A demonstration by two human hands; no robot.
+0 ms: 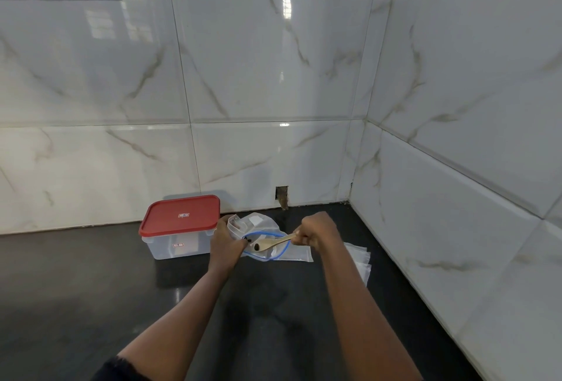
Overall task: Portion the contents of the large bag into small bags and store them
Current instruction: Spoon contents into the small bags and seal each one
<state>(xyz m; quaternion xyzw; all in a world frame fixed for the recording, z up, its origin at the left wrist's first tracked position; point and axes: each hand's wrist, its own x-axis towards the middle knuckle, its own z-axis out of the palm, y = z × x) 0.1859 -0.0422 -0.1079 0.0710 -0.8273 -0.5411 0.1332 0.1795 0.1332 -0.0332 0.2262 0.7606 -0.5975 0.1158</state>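
Gripping wooden spoon (273, 242) handle, right hand (317, 228) holds bowl over blue-rimmed small bag (299, 254); left hand (226, 240) clutches large bag (258, 222) behind. Red-lidded container (179, 246) just left; spare bags (362, 256) right, on black counter (91, 289).

Glossy, smooth, marble-veined wall tiles (273, 61) were seen, and a dark polished countertop (91, 289). The far-left container (179, 248) was formed of clear plastic, its red lid (179, 216) of smooth plastic. The spoon (270, 243) was made of pale wood, the zip bag (296, 254) of thin transparent plastic.
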